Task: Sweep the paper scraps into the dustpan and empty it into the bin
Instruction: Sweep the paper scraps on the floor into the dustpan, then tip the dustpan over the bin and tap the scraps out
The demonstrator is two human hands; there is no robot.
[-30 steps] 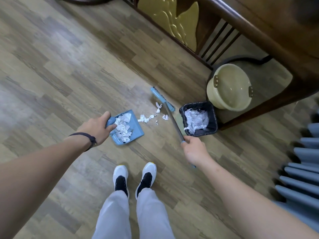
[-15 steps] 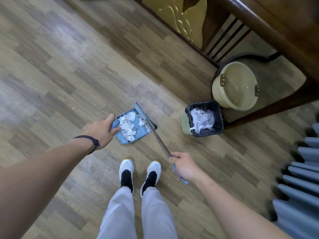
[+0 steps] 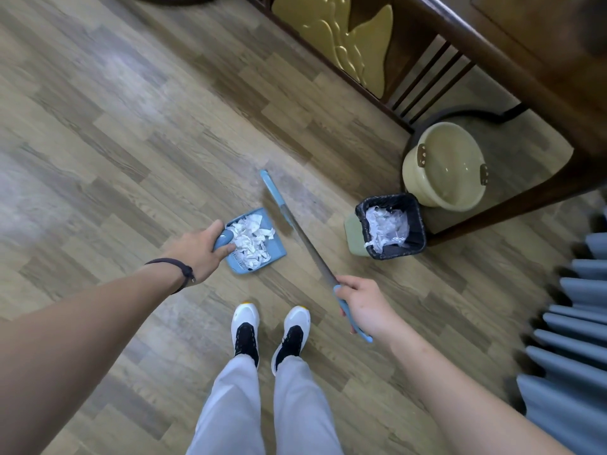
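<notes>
- The left hand (image 3: pixel 200 249) grips the handle of the dustpan (image 3: pixel 262 246), which sits on the floor (image 3: pixel 115 133) holding a heap of scraps (image 3: pixel 251 238).
- The right hand (image 3: pixel 366 307) is closed round the broom (image 3: pixel 297 234) handle; its head lies just beyond the pan's far right corner.
- The bin (image 3: pixel 391 226) (black liner, white paper inside) stands right of the pan, beside a bucket (image 3: pixel 443 165).

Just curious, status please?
Left hand grips dustpan, full of paper scraps. Right hand grips broom. Bin nearby, path clear.
</notes>
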